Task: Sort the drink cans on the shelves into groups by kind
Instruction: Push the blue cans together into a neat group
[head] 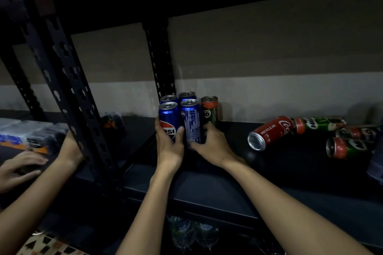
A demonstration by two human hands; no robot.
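Observation:
Several blue Pepsi cans stand upright in a tight block at the back left of the dark shelf. My left hand grips the front-left Pepsi can, thumb on its right side. My right hand grips the front-right Pepsi can, whose printed label faces me. A green and orange Milo can stands upright just right of the block, touching my right fingers. A red Coca-Cola can lies on its side to the right, and beyond it lie three Milo cans.
A black perforated shelf post rises at the left, a second one behind the Pepsi cans. Another person's hands work on wrapped packs on the neighbouring shelf. Plastic bottles stand on the shelf below.

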